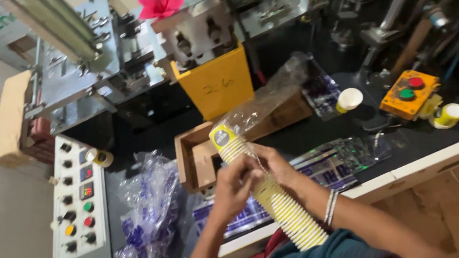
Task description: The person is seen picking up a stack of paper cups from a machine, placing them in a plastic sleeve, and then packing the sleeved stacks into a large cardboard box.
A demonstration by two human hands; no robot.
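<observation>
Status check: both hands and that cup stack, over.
Left hand and right hand both gripping the stack of paper cups. Clear sleeve over its tip. Nothing blocking.

Long nested stack of paper cups (278, 203): yellow and white rim stripes, grey disc on the yellow end. Clear plastic sleeve (263, 107): transparent, glossy. Box-shaped metal guard (220, 82): plain yellow. Artificial flower (159, 2): bright pink. Small push-button box (410, 94): orange, one red and one green button. Single paper cup (349, 99): white. Tilted paper cup (448, 114): yellow with white inside. Flat control panel (78, 204): pale grey with black, green, red and yellow buttons. Crumpled plastic wrappers (148, 211): clear with blue print. Worktop (326, 128): black.
</observation>
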